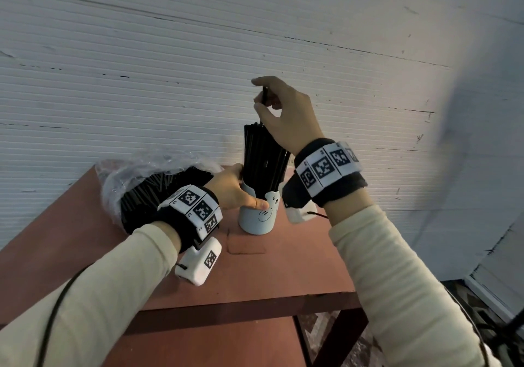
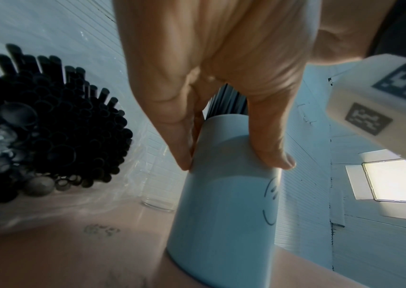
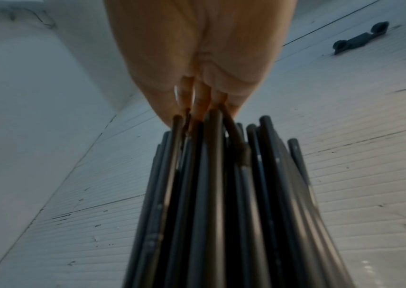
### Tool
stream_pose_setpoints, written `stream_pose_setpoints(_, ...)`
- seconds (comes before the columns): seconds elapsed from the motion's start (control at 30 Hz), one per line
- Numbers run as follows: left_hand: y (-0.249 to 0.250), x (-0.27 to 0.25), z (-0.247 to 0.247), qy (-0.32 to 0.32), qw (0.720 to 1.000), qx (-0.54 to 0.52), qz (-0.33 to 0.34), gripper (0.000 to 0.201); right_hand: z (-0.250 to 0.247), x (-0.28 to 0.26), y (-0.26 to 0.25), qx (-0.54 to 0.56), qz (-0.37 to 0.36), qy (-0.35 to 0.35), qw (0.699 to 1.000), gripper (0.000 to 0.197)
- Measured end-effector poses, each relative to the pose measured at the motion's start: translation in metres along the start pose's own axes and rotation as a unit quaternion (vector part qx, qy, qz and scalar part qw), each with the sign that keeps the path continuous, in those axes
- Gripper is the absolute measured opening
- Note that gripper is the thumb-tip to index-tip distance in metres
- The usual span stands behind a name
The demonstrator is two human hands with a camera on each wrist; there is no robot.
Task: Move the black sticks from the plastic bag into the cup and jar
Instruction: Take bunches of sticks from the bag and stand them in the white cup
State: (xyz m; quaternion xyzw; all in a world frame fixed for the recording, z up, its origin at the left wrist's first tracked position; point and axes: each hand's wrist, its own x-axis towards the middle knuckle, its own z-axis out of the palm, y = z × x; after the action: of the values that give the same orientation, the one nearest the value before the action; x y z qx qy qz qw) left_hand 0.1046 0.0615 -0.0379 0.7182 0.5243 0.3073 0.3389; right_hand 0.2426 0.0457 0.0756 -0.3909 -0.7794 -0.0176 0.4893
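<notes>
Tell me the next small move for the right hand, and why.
Probably lower the stick straight down into the cup and release. The right hand pinches it just above the bundle already standing there, and the left hand steadies the cup, so the drop looks lined up.

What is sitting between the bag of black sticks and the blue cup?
A clear glass jar stands there, between the plastic bag and the cup. Only the left wrist view shows it; in the head view the left hand hides that spot.

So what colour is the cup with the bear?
Light blue cup, with a white bear on it; clearest in the head view.
</notes>
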Motion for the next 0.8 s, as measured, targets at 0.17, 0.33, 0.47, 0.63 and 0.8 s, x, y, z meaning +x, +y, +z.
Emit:
stream_pose_setpoints(0.17,0.004,-0.003,-0.001,0.007,1.000,0.009,0.002,0.103,-0.006,-0.026,-0.008,0.042,-0.001,0.079,0.996,0.028)
stream_pose_setpoints(0.33,0.014,-0.009,-0.010,-0.065,0.998,-0.015,0.012,0.073,-0.003,-0.042,-0.007,0.034,-0.010,0.140,0.989,0.024)
stream_pose_setpoints(0.47,0.011,-0.013,-0.018,-0.052,0.998,-0.028,0.006,0.055,-0.002,-0.042,-0.006,0.033,-0.016,0.150,0.988,0.012)
stream_pose_setpoints(0.63,0.006,-0.014,-0.012,-0.017,1.000,-0.017,0.006,0.066,0.009,-0.052,-0.003,0.006,-0.012,0.108,0.994,0.010)
stream_pose_setpoints(0.8,0.004,-0.010,-0.008,0.001,1.000,0.014,-0.016,0.077,-0.007,-0.048,-0.016,0.034,0.003,0.175,0.984,0.008)
